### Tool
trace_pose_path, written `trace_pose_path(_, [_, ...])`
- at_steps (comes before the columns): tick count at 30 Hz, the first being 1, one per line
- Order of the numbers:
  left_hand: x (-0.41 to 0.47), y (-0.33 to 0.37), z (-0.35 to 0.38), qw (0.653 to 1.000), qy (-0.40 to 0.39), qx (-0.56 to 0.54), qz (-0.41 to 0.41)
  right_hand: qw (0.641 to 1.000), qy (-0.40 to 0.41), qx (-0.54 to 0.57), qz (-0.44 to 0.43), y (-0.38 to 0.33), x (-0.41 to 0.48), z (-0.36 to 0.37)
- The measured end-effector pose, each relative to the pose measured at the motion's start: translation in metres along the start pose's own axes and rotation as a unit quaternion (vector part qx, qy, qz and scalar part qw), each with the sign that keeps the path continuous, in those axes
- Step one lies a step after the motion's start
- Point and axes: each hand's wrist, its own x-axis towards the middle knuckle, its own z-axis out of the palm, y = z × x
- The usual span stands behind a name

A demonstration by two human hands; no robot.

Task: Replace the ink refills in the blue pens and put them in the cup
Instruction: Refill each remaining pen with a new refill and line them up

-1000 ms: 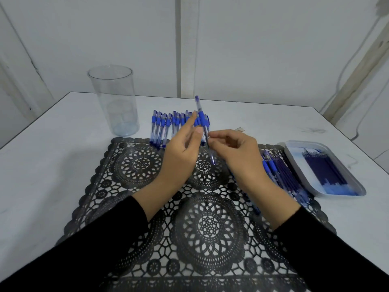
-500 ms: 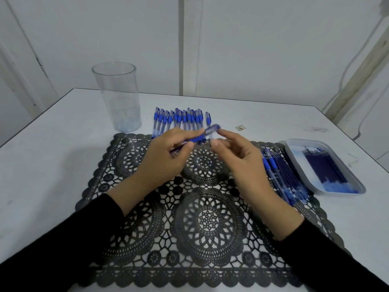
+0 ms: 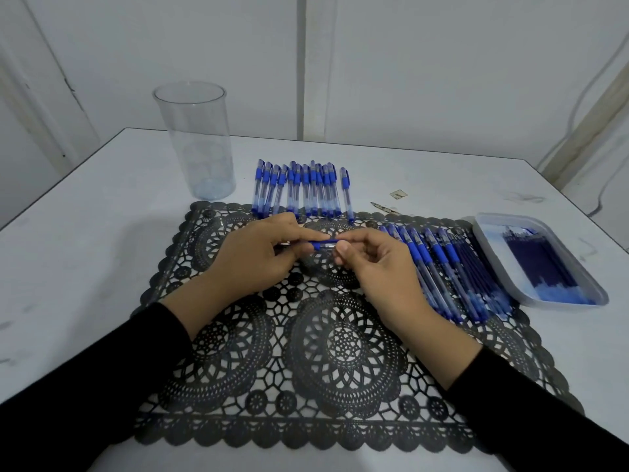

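We held one blue pen [image 3: 322,245] level between both hands over the mat [image 3: 306,434].
Our left hand [image 3: 253,258] gripped its barrel; our right hand [image 3: 374,264] pinched the other end. The cup [image 3: 195,141] stood beyond our left hand.

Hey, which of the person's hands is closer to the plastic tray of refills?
Right. The right hand is over the mat, the tray beyond a row of pens to its right; the left hand, sharing its held pen, lies farther left.
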Motion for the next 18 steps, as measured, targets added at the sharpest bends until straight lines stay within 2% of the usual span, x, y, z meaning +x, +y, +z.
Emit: trace_pose_path(18, [-0.0004, -0.0033, -0.0013, 0.999, -0.032, 0.000, 0.003, 0.999, 0.001, -0.035, -0.010, 0.0030, 0.0006, -0.0004])
